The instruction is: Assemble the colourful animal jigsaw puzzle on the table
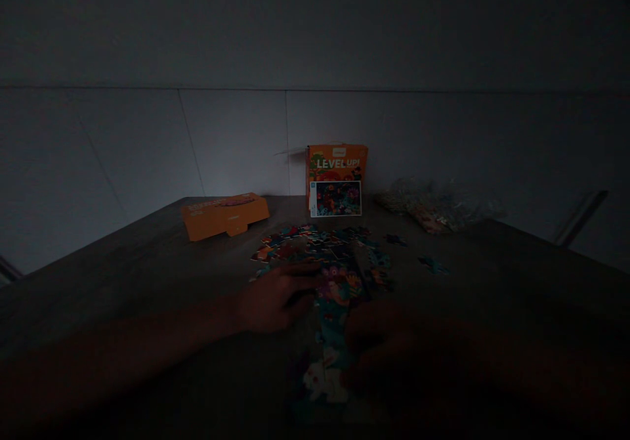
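Observation:
In dim light, a joined strip of jigsaw puzzle (335, 318) runs toward me, with flowers at its far end and a white animal at its near end. My left hand (270, 297) lies at the strip's left side, its fingers stretched out and apart, fingertips at the flowered part. Nothing shows between them. On the other side, my right hand (381, 331) is beside or over the strip's right edge. It is so dark that its fingers blur into shadow, and I cannot tell what they hold. Loose puzzle pieces (283, 251) lie just beyond the strip.
An orange "LEVEL UP!" box (337, 164) stands against the wall, a picture card (338, 199) leaning on its front. An orange box lid or flap (224, 217) is at the left. Crumpled clear plastic bags (438, 207) lie back right. Stray pieces (433, 265) are on the grey table (162, 256).

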